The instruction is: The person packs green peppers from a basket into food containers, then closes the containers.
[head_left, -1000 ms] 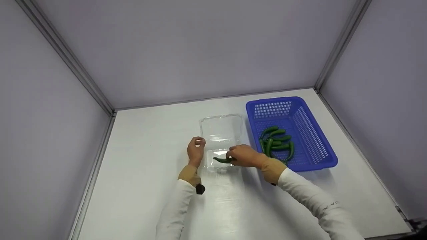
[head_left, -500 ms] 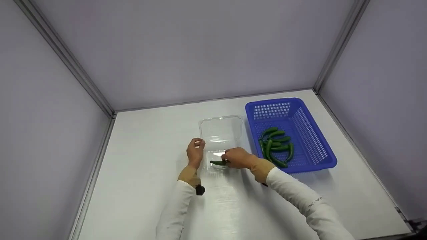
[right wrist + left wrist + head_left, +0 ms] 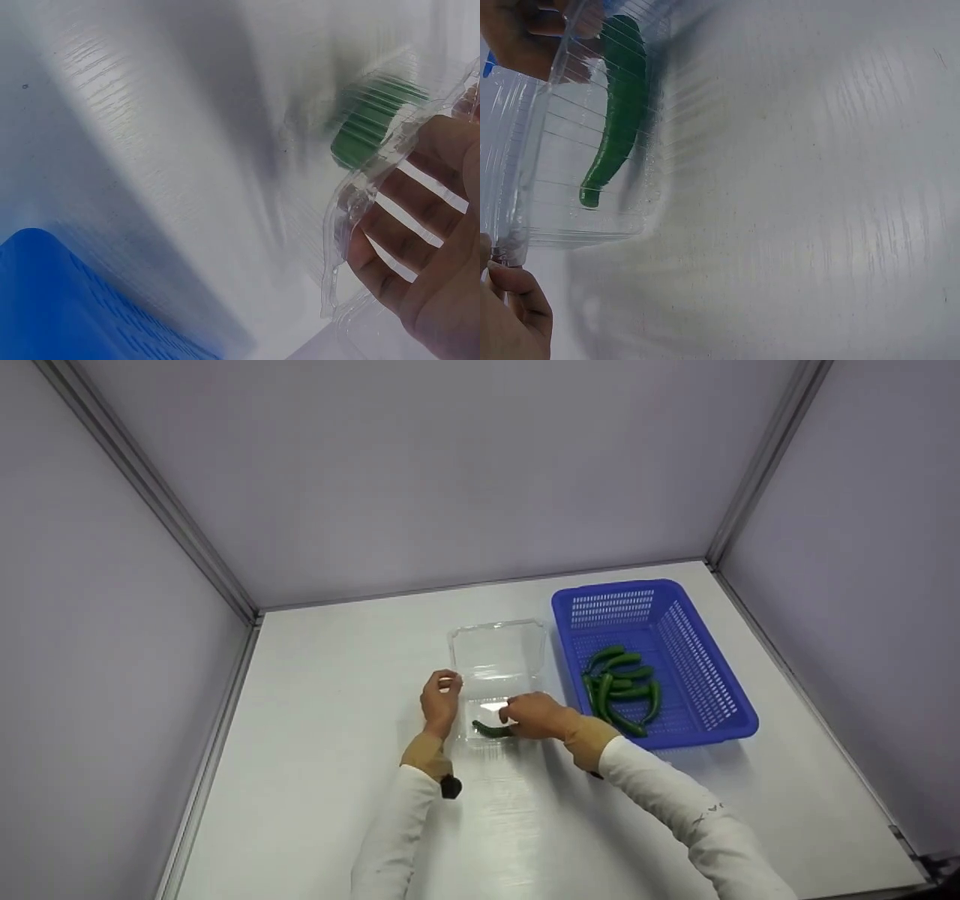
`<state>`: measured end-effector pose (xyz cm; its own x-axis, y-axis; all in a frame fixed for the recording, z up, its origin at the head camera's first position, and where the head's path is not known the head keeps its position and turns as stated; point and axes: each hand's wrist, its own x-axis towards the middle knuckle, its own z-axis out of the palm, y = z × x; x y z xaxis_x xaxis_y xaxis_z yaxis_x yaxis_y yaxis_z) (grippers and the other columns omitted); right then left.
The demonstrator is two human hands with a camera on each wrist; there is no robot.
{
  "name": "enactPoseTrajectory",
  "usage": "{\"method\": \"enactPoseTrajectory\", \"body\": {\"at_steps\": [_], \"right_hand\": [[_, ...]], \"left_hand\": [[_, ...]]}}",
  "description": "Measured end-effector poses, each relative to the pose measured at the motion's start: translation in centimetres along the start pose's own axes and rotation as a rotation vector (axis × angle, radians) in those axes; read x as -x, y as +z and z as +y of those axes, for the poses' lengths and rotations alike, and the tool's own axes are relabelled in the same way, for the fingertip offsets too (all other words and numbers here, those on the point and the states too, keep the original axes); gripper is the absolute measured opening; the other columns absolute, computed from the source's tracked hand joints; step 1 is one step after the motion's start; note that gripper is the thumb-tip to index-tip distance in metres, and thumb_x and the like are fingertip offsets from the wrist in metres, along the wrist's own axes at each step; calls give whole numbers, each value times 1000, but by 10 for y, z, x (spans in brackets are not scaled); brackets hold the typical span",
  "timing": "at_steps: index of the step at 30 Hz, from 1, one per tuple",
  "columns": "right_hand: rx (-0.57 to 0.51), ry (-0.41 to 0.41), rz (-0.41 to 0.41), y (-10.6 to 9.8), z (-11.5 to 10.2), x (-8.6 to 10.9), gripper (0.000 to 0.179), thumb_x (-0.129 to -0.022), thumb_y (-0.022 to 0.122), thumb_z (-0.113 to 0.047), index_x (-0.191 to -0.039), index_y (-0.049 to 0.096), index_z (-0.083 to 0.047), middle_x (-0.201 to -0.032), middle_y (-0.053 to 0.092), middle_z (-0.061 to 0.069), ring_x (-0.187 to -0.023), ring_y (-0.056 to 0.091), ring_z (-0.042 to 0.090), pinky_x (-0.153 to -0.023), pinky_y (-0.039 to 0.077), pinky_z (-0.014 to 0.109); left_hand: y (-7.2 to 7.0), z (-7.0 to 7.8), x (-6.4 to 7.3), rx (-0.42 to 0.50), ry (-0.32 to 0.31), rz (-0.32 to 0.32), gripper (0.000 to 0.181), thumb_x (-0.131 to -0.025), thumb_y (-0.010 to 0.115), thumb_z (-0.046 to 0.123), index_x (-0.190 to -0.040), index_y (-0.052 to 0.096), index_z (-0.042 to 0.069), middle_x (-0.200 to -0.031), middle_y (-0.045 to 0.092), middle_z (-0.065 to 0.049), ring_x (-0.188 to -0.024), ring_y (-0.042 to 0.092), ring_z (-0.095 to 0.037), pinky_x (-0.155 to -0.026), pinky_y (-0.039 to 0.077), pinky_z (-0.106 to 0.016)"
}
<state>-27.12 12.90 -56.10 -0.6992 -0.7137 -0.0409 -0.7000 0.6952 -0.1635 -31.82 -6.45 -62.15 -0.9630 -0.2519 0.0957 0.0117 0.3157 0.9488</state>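
Note:
A clear plastic clamshell box [image 3: 497,744] lies unfolded on the white table, its lid [image 3: 496,645] tipped back at the far side. One green chili pepper [image 3: 491,730] rests crosswise in the box's near half; through the clear wall it shows as a curved pepper [image 3: 624,105] in the left wrist view. My left hand [image 3: 440,701] pinches the box's left rim between thumb and fingers, as the left wrist view confirms. Over the box's right rim reaches my right hand [image 3: 536,715], its loosely bent, spread fingers [image 3: 416,202] off the pepper and holding nothing.
To the right of the box stands a blue slotted basket [image 3: 709,735] with several green chili peppers [image 3: 632,694] heaped toward its left side. Grey-white panels [image 3: 480,472] enclose the table at the back and both sides.
My right hand has moved slightly left and toward me with the chili pepper, then let go of it in the box. The left hand stays on the rim.

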Motion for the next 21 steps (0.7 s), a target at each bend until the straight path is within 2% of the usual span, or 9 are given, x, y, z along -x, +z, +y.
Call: {"method": "enactPoseTrajectory", "body": {"at_steps": [5, 11, 17, 21], "right_hand": [[-17, -21, 22, -3, 2, 3, 14, -84, 74, -10, -99, 74, -8, -83, 66, 9, -73, 64, 28, -61, 50, 44], [-37, -39, 38, -16, 5, 11, 20, -85, 74, -9, -105, 73, -6, -91, 68, 10, -80, 65, 28, -69, 51, 46], [-59, -75, 112, -31, 14, 23, 19, -86, 72, -7, -105, 71, -4, -96, 69, 12, -85, 66, 29, -72, 51, 46], [-51, -87, 172, -42, 21, 31, 18, -88, 71, -6, -106, 72, -4, -101, 70, 12, -88, 65, 31, -76, 51, 47]], "left_hand": [[0, 0, 1, 0, -9, -13, 8, -95, 66, 7, -101, 67, 1, -91, 70, -12, -90, 67, -30, -74, 48, -37], [-1, -1, 0, -10, 4, -11, 7, -95, 65, 6, -101, 66, 2, -92, 70, -12, -89, 66, -29, -74, 49, -37], [0, 0, -1, -7, -44, -26, 9, -96, 66, 9, -102, 67, 4, -93, 70, -12, -90, 66, -27, -74, 48, -34], [-1, 1, 0, -8, -34, -18, 8, -95, 67, 7, -101, 67, 3, -93, 70, -12, -90, 67, -27, -74, 48, -35]]}}
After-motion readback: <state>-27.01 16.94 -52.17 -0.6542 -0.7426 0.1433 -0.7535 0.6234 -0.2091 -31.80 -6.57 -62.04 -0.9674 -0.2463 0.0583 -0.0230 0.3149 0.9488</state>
